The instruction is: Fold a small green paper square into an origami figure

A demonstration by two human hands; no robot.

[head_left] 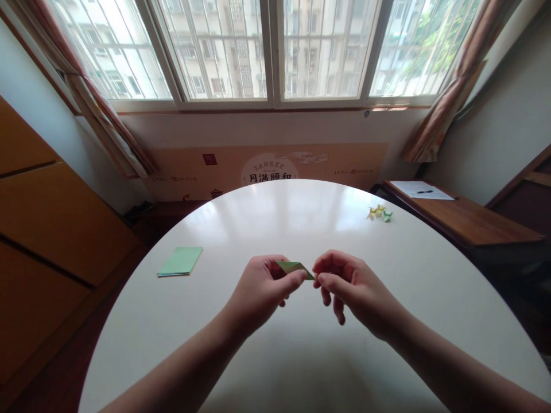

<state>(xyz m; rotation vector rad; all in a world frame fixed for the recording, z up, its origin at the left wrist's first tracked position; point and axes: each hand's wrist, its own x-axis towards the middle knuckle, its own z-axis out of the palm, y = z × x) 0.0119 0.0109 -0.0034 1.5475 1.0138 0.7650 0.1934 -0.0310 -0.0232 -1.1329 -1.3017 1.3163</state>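
- Left hand (263, 285): thumb and fingers pinching folded green paper (294, 267).
- Right hand (348, 281), at the paper's three o'clock: fingers loosely curled; hold on its tip unclear.

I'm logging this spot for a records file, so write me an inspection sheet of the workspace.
Surface: white table, curved edge, glossy.
Job's things: folded green paper, held; green paper stack, towards the left edge.
Clutter: small folded pieces, yellow and green, grouped towards the far right.
Hands: left hand pinches the folded green paper; right hand at its right tip, grip unclear.
Cables: nothing seen.
Surroundings: barred window ahead; curtains; wooden side desk with a white sheet.
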